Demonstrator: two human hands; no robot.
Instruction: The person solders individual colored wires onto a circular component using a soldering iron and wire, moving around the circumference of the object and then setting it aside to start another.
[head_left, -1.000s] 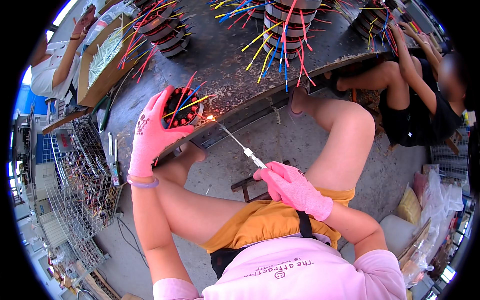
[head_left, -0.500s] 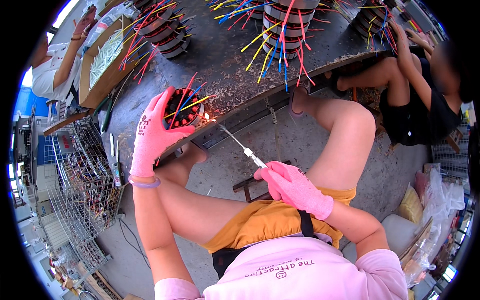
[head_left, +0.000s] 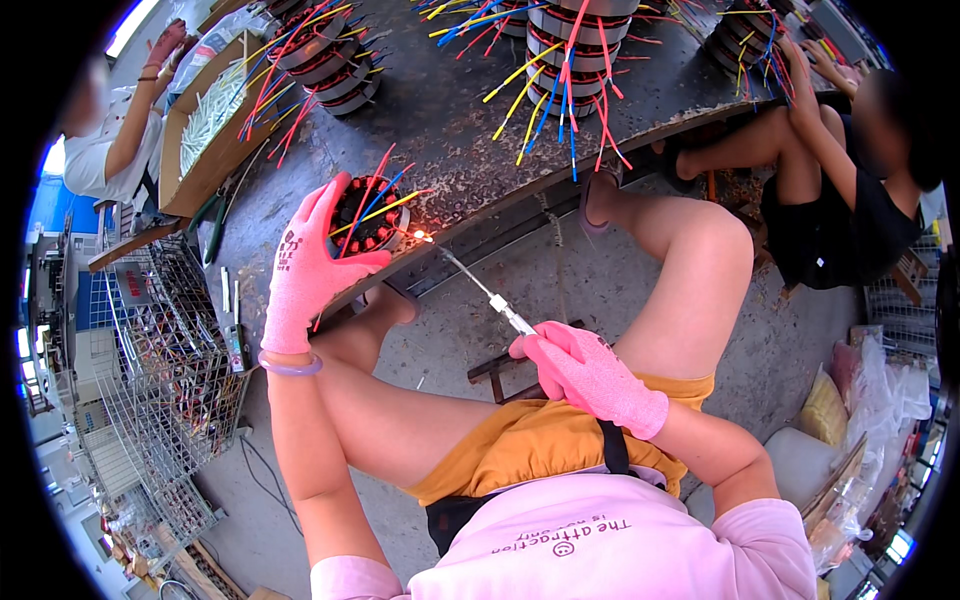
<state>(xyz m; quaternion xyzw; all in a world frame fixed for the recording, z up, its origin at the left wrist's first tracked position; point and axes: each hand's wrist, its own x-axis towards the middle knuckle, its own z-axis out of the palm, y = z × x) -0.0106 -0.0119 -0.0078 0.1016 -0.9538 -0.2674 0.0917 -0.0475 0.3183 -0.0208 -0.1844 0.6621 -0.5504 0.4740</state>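
Worn, dark tabletop point(head_left: 450, 130); wire-tailed stacks point(head_left: 580, 60) along the far side, cardboard box point(head_left: 200, 180) of white tubes point(head_left: 213, 118) at left. Single stator point(head_left: 367, 228) sits at the near edge, red, blue and yellow leads sticking out. Hands, both in pink gloves: left point(head_left: 312, 250) clasps the stator's left side, thumb spread from fingers; right point(head_left: 590, 375) is closed round a thin torch point(head_left: 498, 302). Small flame point(head_left: 421, 236) between torch tip and stator, just beside its right side.

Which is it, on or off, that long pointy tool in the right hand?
On, it seems: an orange glow shows just beyond the tip of the tool.
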